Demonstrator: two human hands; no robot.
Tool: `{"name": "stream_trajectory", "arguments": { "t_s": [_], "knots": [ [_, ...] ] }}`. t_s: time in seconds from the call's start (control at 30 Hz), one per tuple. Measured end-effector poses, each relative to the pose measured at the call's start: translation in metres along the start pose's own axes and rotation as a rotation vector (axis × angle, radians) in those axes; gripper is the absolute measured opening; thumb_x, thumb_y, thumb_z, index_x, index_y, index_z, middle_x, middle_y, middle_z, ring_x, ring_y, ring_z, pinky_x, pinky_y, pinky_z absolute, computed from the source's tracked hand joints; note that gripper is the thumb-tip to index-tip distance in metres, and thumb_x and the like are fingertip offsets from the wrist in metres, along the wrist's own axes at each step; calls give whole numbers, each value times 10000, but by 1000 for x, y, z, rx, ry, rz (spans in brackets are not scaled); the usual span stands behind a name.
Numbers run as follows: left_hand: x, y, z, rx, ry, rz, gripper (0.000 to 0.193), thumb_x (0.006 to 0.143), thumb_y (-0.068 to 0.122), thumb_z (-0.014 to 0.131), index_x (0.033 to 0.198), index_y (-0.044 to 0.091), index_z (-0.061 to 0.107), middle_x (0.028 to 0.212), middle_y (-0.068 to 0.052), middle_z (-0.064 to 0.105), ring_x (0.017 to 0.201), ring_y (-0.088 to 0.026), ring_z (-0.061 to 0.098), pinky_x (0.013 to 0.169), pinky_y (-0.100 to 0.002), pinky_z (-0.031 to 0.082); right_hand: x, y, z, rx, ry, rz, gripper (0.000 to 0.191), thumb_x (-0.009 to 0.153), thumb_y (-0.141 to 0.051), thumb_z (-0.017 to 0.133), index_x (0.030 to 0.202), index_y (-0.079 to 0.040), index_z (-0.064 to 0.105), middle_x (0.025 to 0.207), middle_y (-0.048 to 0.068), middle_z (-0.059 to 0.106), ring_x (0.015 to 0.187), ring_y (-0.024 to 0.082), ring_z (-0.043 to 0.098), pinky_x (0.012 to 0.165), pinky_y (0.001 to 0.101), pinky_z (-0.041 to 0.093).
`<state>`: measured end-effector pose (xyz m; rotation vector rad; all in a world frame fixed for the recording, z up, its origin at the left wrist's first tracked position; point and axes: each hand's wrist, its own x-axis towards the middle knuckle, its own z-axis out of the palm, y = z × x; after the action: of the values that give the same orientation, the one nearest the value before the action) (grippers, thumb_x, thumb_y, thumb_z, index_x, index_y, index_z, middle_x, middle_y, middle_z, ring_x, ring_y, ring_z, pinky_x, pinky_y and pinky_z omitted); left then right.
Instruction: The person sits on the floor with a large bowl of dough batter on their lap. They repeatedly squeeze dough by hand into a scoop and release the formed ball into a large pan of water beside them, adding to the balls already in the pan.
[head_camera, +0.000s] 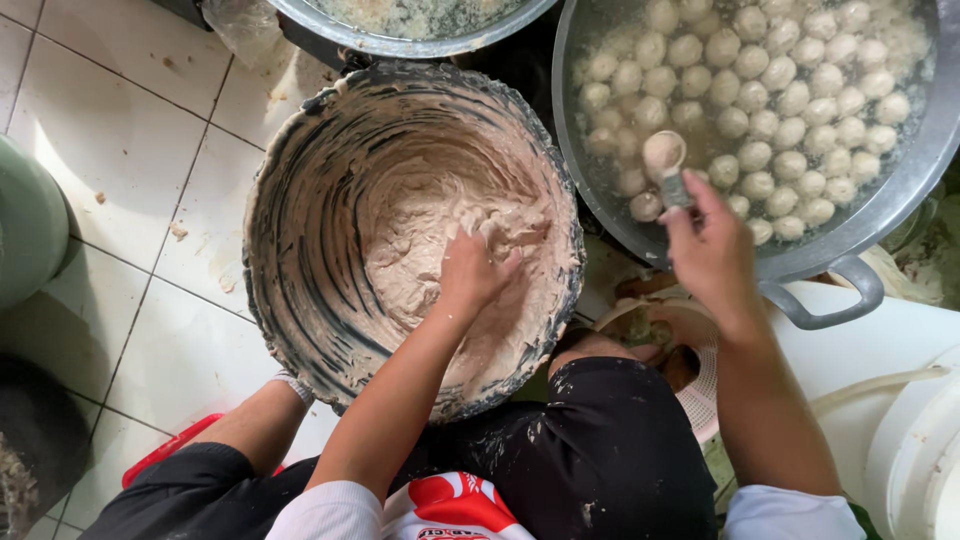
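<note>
The left hand (478, 268) is sunk into the pale pinkish-beige paste (440, 215) that fills the large round dark bowl with smeared walls (290, 230). Its fingers curl closed around a lump of the paste, with the fingertips buried, so the paste lies directly under and around this hand, in the middle-right part of the bowl. The bowl sits on the white tiled floor (130, 120), just in front of the person's dark-clothed knees.

The right hand (712, 250) is to the right of the bowl, raised over the near-left rim of the wide grey metal pot with a loop handle (880, 215). It pinches the handle of a small metal spoon (666, 165) between thumb and fingers; the spoon's bowl carries a rounded portion of paste and points away from the person, just above the cloudy water. Many pale round balls (790, 90) float close together in that water, far and right of the spoon.

A second metal basin (400, 40) stands at the far edge, between the bowl and the pot.
</note>
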<state>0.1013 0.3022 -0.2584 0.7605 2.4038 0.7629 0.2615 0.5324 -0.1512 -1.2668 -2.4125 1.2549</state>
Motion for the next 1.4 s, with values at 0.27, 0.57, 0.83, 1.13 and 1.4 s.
{"name": "stream_trajectory", "arguments": {
  "t_s": [0.27,0.57,0.83,1.13,1.4],
  "knots": [
    [-3,-9,1,-23,-69,6,542,828,494,700,1219,119,670,1092,-289,636,1001,-461,649,872,-544,535,1,11,-2,-243,202,-226,413,976,-177,720,1369,-54,694,1017,173,739,802,273,708,781,371,548],
    [-22,-14,-15,13,-71,32,534,870,477,673,1272,125,655,1157,-306,593,1025,-495,622,874,-570,528,-21,16,20,-48,122,-208,425,1013,-210,734,1403,-49,682,926,93,704,824,137,620,781,296,511],
    [-33,-33,-22,166,-207,143,748,818,576,706,1289,0,634,1305,-350,574,1236,-516,540,1090,-540,431,-21,-9,1,40,156,-250,427,988,-237,741,1375,-63,683,905,60,742,838,102,655,806,261,507],
    [-53,-11,-87,200,-252,25,963,831,547,706,1471,-102,394,1439,-434,415,1297,-517,523,1120,-474,437,-49,-105,-36,-75,133,-437,482,951,-255,735,1413,-124,697,822,61,748,729,96,666,740,258,523],
    [-92,37,-184,401,-246,177,934,924,432,703,1573,-24,211,1409,-363,429,1211,-454,607,972,-470,552,-70,-187,-42,-137,-105,-551,223,1068,-221,626,1220,-59,647,859,91,687,581,156,594,531,341,499]
  ]
}}
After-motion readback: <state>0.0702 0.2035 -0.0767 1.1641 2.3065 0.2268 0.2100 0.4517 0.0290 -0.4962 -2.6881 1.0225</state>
